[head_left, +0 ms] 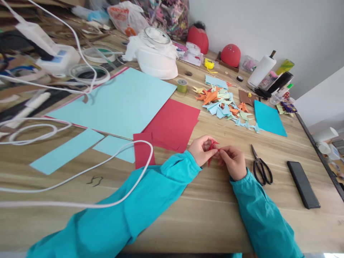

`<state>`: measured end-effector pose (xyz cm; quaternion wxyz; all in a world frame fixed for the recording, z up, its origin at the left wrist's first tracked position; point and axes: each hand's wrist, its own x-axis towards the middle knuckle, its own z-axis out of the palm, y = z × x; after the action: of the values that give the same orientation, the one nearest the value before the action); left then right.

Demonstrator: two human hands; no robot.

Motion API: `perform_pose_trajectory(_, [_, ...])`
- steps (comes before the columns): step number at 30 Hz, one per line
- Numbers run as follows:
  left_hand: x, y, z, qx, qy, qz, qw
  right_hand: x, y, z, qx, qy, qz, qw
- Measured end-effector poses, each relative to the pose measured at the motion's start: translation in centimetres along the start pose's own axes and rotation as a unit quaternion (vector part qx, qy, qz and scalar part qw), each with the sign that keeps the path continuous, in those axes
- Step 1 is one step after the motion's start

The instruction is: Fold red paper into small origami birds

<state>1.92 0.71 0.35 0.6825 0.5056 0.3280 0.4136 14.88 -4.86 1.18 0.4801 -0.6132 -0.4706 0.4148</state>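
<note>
Two hands on one small red paper fold (211,145) with pointed ends, held up front over the near part of the table (215,218). Left hand (200,150) has it nipped, thumb on the near side, fingers curled behind; one red point sticks out below the grip. Right hand (233,161) pinches the fold's right-hand end between thumb and index; other fingers tucked and partly hidden, so can't tell whether they touch paper.

My read: detail shaping, left steadying, right working a tip. Next move calls for a light pinch and tiny fingertip motion; a hard squeeze could crush the points.

Pose: thumbs nearly meet at the paper. Left sleeve (150,200) comes in on a long, shallow diagonal, right sleeve (263,215) steeper. Can't tell if the wrists rest on the wood.

Outward: scissors (257,159) just right of the right hand, blades pointing away, then a phone (303,184). Red sheets (172,122) beyond the left hand, big light-blue sheet (115,100) past those. Pile of folded pieces (211,96) farther out, blue sheet (270,118) on its right. White cable (80,205) crosses the left sleeve as seen; contact unclear.
</note>
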Motion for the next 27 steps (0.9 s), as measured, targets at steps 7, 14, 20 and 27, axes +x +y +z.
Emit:
perform_pose_trajectory(7, [-0.31, 0.12, 0.07, 0.048, -0.011, 0.041, 0.998, 0.24, 0.0, -0.47, 0.036, -0.018, 0.03, 0.999])
perform_pose_trajectory(14, [-0.16, -0.09, 0.1, 0.021, -0.016, 0.019, 0.999, 0.29, 0.15, -0.44, 0.02, -0.023, 0.021, 0.999])
perform_pose_trajectory(20, [0.01, -0.18, 0.07, 0.015, 0.002, 0.014, 1.0, 0.36, 0.35, -0.51, 0.05, -0.025, 0.031, 0.998])
perform_pose_trajectory(27, [-0.02, -0.18, 0.12, 0.029, 0.002, 0.024, 0.999, 0.34, 0.18, -0.51, 0.054, -0.018, 0.027, 0.998])
